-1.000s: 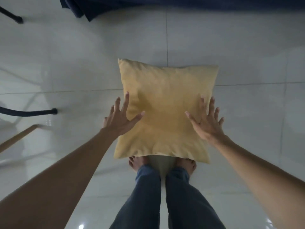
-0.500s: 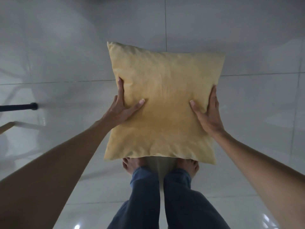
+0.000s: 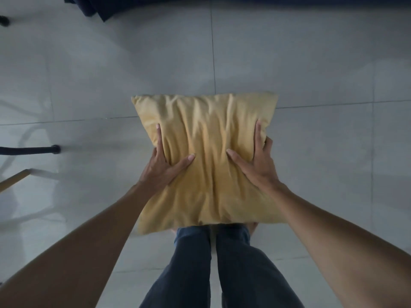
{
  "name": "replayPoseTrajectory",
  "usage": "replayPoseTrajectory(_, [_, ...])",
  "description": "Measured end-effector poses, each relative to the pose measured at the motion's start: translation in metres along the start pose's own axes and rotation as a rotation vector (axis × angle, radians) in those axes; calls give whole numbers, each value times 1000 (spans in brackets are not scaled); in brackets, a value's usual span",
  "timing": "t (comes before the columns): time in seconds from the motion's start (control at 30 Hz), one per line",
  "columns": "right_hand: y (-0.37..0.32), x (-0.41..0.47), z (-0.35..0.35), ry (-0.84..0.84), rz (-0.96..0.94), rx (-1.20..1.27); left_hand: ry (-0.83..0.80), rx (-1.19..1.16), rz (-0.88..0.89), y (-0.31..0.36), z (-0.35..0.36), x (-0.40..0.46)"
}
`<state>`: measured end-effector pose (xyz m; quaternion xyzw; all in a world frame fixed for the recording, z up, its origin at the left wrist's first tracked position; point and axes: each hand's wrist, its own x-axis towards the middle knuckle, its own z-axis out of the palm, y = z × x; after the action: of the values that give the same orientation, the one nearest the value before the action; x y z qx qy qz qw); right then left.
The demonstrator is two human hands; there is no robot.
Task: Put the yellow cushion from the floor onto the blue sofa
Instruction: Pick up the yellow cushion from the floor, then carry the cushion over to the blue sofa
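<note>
Gripping the yellow cushion (image 3: pixel 206 156) by both side edges, left hand (image 3: pixel 163 165) and right hand (image 3: pixel 255 162) squeeze it; fingers (image 3: pixel 258 134) clamped on fabric; blue sofa (image 3: pixel 106 5) beyond the cushion.

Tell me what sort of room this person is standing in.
Probably a living room at home. The floor is glossy pale tile, a dark blue sofa edge shows at the top, and both hands hold a yellow cushion. Thin furniture legs stand at left.
</note>
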<state>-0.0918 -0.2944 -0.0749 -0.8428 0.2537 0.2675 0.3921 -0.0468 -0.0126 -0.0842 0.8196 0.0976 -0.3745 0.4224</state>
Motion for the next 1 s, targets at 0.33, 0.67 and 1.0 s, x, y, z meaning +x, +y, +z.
replayPoseTrajectory(0.33, [-53, -75, -59, -26, -2, 23, 66, -49, -40, 69, -26, -89])
replayPoseTrajectory(0.67, [-158, -148, -170, 103, -34, 209, 191, -58, 95, 213, -88, -170])
replayPoseTrajectory(1.0, [-290, -239, -298, 130, -177, 280, 296, 26, 192, 377, -176, -280])
